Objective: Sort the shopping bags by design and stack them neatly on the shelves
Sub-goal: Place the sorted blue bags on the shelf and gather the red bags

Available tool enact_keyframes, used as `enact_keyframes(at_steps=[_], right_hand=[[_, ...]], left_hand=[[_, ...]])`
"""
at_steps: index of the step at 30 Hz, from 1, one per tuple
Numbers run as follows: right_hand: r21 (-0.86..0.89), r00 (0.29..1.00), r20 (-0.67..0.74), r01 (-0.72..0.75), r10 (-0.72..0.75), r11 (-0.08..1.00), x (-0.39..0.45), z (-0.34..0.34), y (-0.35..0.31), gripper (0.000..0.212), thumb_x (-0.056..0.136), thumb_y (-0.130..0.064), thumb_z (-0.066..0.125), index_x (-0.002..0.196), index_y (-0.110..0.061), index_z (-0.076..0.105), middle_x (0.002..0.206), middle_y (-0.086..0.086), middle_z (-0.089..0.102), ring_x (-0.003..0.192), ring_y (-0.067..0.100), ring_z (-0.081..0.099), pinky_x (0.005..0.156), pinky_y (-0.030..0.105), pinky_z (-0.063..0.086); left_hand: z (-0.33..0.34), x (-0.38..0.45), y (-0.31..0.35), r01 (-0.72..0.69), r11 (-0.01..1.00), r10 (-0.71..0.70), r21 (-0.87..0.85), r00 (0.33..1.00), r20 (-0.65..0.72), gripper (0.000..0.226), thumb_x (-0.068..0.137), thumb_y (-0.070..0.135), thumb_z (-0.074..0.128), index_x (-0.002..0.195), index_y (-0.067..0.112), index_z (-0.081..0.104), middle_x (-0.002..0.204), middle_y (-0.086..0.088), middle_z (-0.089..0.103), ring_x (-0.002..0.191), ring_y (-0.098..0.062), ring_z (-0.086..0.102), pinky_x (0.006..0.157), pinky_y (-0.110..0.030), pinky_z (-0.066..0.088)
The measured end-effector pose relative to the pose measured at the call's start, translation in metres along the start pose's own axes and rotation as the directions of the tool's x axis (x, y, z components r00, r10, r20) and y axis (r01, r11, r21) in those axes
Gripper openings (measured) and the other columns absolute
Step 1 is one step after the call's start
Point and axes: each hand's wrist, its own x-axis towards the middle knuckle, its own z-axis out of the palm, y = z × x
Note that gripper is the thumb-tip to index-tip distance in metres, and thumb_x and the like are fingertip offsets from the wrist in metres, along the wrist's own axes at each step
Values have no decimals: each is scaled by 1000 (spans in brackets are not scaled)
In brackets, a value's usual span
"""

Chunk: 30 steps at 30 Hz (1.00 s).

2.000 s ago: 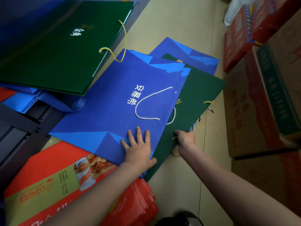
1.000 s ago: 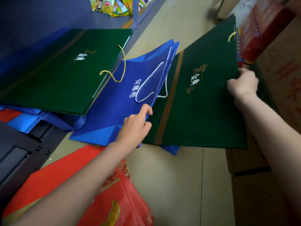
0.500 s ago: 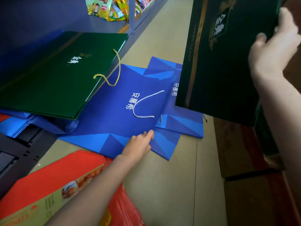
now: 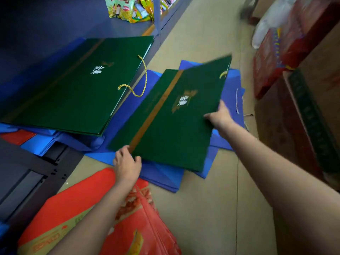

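A flat dark green shopping bag [image 4: 171, 129] with a gold stripe and white lettering hangs tilted over the floor. My right hand [image 4: 219, 116] grips its right edge and my left hand [image 4: 127, 162] pinches its near left corner. Under it lie blue shopping bags [image 4: 161, 173] spread on the floor. To the left, a stack of green bags [image 4: 77, 85] with a gold cord handle rests on the low shelf, on top of more blue bags [image 4: 44, 142]. Red bags [image 4: 88, 214] lie near my left forearm.
The dark shelf deck [image 4: 55, 21] carries snack packets [image 4: 128, 8] at the back. Cardboard boxes [image 4: 303, 100] and red cartons [image 4: 270, 57] line the right side of the aisle. Beige floor tiles [image 4: 211, 208] lie between them.
The green bag has come down from high on the right to low over the blue bags. My left hand has left the blue bag and taken the green bag's corner.
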Motion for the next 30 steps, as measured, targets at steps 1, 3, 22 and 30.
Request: enact_keyframes(at_steps=[1,3,22,30], right_hand=[[13,982,150,-116,112,993,-8,17,16,55,79,4,62,128,-7,41,117,12,60,82,26,60,65,36,51],[-68,921,307,-232,242,970,-27,44,46,53,80,5,64,125,-8,39,113,10,57,81,23,56,65,33,48],[82,961,-272,71,-46,994,-21,24,-19,71,82,5,47,143,-29,37,130,1,54,119,21,52,101,34,43],[-271,941,-277,-271,195,924,44,-85,15,59,90,-8,57,143,-5,32,138,19,44,125,36,45,98,38,42]], left_hand=[[-4,-1,-6,28,1000,-27,-8,998,52,46,90,7,52,134,-2,42,139,-27,37,129,-39,36,106,-36,23],[-8,-2,-18,50,998,-59,47,978,199,47,93,13,51,138,2,42,147,-26,27,137,-34,28,109,-29,20],[18,-33,66,28,942,4,-334,995,95,55,95,22,51,144,7,33,157,-14,14,141,-27,24,113,-32,21],[54,-6,80,16,954,126,-301,886,447,55,99,27,43,148,9,26,156,-10,19,143,-19,18,112,-26,16]])
